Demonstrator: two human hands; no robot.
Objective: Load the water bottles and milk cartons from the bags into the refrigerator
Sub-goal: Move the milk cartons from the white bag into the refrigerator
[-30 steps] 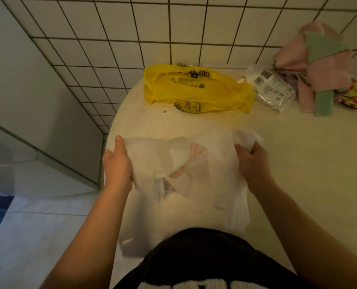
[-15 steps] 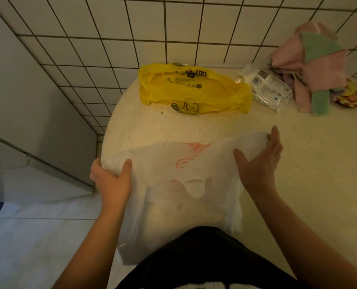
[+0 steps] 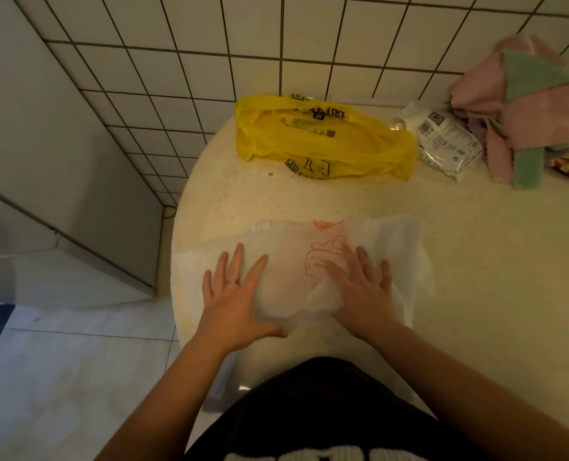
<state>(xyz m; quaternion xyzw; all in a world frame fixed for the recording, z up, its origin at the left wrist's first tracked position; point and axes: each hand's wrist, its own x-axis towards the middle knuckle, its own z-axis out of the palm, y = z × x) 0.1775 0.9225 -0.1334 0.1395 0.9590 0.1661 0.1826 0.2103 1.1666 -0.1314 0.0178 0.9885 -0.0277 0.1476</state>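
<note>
Leftmost, a pale grey appliance side stands against a white tiled wall, next to a cream counter with a rounded end. Near the counter's front edge, the left hand, wearing a ring, lies palm down with fingers spread wide on a thin white bag. That bag lies pressed flat, printed with a red cartoon outline, and part of it hangs over the edge. Behind it, by the wall, a yellow bag lies collapsed; its contents cannot be told. The right hand also presses the white bag, fingers splayed, a fold over its thumb. Further right lie a white printed packet and a heap of pink and green cloths.
</note>
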